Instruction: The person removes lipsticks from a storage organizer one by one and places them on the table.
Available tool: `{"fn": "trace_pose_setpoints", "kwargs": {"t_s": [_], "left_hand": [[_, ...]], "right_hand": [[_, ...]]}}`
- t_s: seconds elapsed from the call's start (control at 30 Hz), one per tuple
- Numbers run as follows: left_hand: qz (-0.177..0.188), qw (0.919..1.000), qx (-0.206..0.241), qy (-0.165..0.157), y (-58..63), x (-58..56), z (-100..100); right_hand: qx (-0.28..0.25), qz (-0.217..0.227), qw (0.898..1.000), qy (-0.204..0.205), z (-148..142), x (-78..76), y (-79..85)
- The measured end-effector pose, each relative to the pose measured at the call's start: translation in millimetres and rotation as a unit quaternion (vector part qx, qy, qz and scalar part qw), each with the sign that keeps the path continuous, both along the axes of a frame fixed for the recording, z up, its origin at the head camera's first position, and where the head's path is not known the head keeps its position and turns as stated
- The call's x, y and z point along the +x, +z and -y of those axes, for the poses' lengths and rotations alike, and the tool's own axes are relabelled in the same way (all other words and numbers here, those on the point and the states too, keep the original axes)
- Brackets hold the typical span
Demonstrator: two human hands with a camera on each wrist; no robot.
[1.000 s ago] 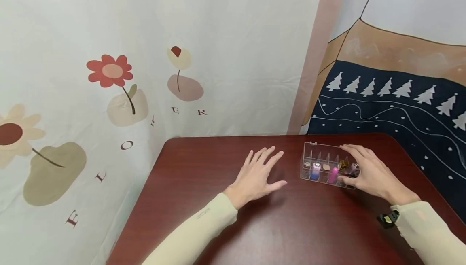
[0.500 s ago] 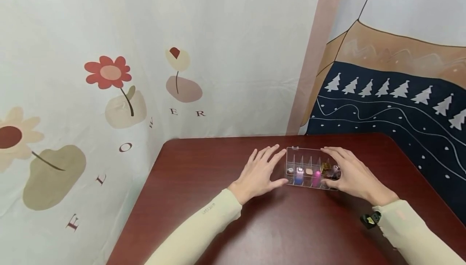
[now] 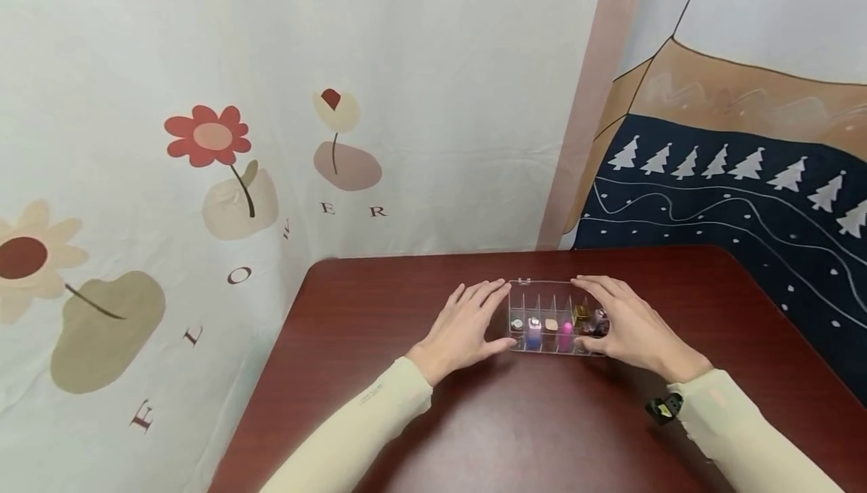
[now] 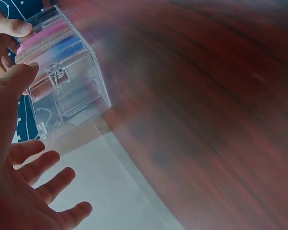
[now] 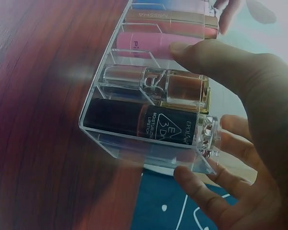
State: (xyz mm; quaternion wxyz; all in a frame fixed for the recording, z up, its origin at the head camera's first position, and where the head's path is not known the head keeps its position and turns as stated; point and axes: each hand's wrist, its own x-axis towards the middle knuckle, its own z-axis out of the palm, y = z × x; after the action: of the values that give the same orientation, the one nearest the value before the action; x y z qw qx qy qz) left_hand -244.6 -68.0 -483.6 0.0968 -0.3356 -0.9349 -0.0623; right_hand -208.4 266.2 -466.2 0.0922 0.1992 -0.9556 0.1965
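A clear compartmented cosmetics organizer (image 3: 550, 342) stands on the dark red table (image 3: 528, 425), between my two hands. My right hand (image 3: 630, 327) grips its right end, thumb at the front and fingers round the back. Inside are a black lipstick (image 5: 168, 125), a pink tube (image 5: 139, 44), a blue-bottomed tube (image 3: 533, 336) and other small cosmetics. My left hand (image 3: 460, 335) is at the left end, thumb near the front corner and fingertips by the back corner. In the left wrist view its fingers (image 4: 55, 184) are spread, and the thumb overlaps the organizer (image 4: 81, 103).
Behind the table hangs a pale curtain (image 3: 433, 101) with printed flowers and letters. A navy cloth (image 3: 711, 207) with white trees hangs at the right, close to the table's edge. A dark band (image 3: 664, 408) is on my right wrist.
My right hand has moved the organizer leftward across the table, up to my left hand. The left hand has stayed nearly in place, shifting slightly left and down.
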Motion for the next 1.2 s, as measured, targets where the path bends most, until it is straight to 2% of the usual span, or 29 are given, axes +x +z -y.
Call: {"fn": "trace_pose_setpoints", "kwargs": {"t_s": [0.27,0.53,0.83,1.2], "left_hand": [[-0.011,0.9999,0.013,-0.001,7.2,6.7,9],[-0.002,0.9995,0.029,-0.008,11.4,6.5,13],[0.006,0.9995,0.03,-0.004,10.5,10.8,25],[0.023,0.9991,0.034,0.006,13.7,15.4,28]], "right_hand": [[-0.004,-0.022,1.0,0.018,12,-2.3,-1.6],[-0.008,-0.041,0.998,0.036,29,-2.5,-5.1],[-0.005,-0.036,0.998,0.051,39,1.4,-8.2],[-0.004,-0.032,0.998,0.061,41,-1.6,-7.7]]}}
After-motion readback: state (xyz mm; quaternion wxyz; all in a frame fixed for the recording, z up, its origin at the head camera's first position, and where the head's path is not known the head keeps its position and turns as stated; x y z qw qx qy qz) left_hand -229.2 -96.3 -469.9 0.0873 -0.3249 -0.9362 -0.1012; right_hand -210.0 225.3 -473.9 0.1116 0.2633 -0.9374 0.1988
